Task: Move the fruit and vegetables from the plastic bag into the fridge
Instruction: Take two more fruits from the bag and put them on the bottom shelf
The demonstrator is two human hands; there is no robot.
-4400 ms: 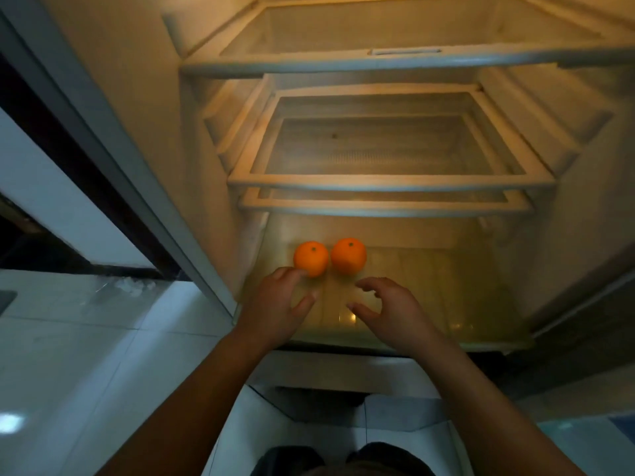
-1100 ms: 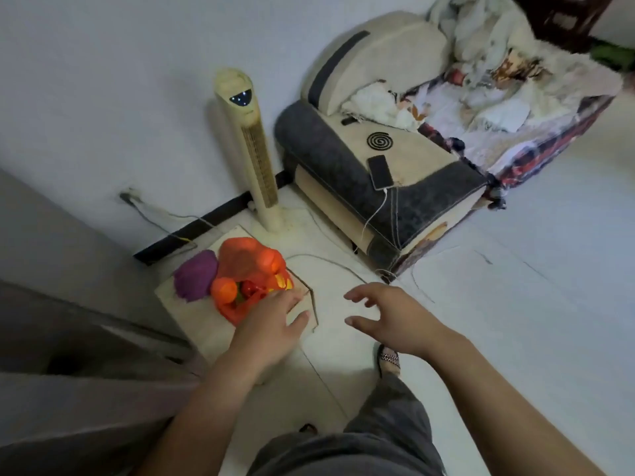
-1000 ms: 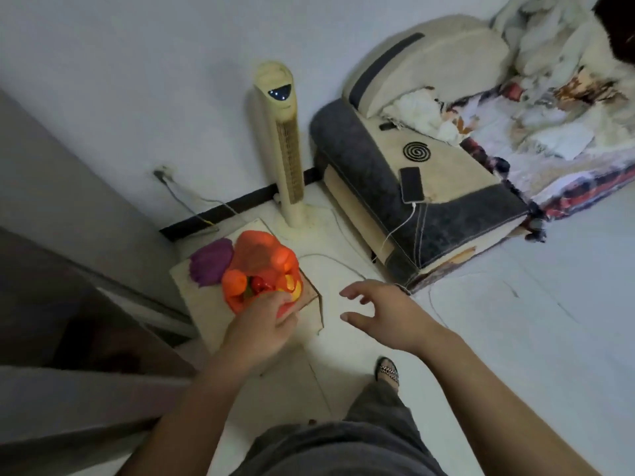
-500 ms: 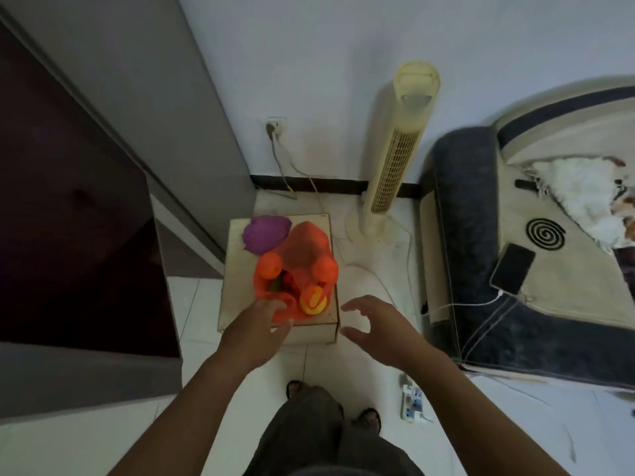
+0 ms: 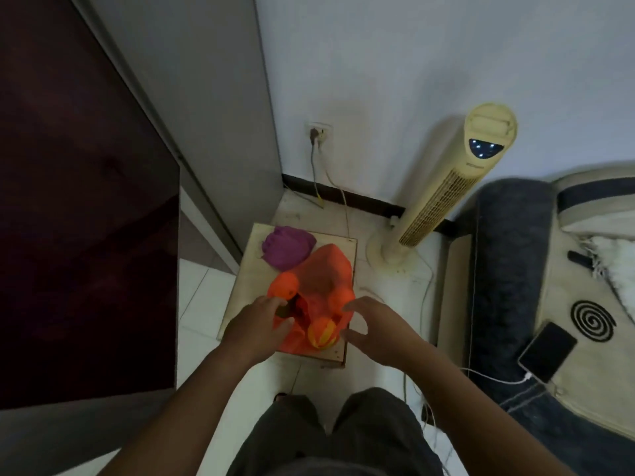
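An orange plastic bag (image 5: 323, 273) lies on a low wooden box (image 5: 245, 273) on the floor. Round orange fruits bulge at its left (image 5: 287, 285) and right (image 5: 343, 295), and a yellow-red fruit (image 5: 321, 333) sits at its near end. A purple lump (image 5: 287, 247) lies behind the bag on the box. My left hand (image 5: 256, 326) is at the bag's open mouth, with thumb and fingers pinching its left rim. My right hand (image 5: 372, 333) hovers at the bag's right side, fingers spread and curved, holding nothing. The fridge interior is out of view.
A dark maroon fridge door (image 5: 86, 201) stands open at the left, with the grey fridge side (image 5: 213, 97) behind it. A cream tower fan (image 5: 446, 201) stands right of the box. A sofa (image 5: 512, 269) with a charging phone (image 5: 546, 352) is at the far right, and cables run across the floor.
I turned from the fridge, where two oranges lie, to the bag on the floor. In the last half second both hands moved in to the bag, and the left took its rim.
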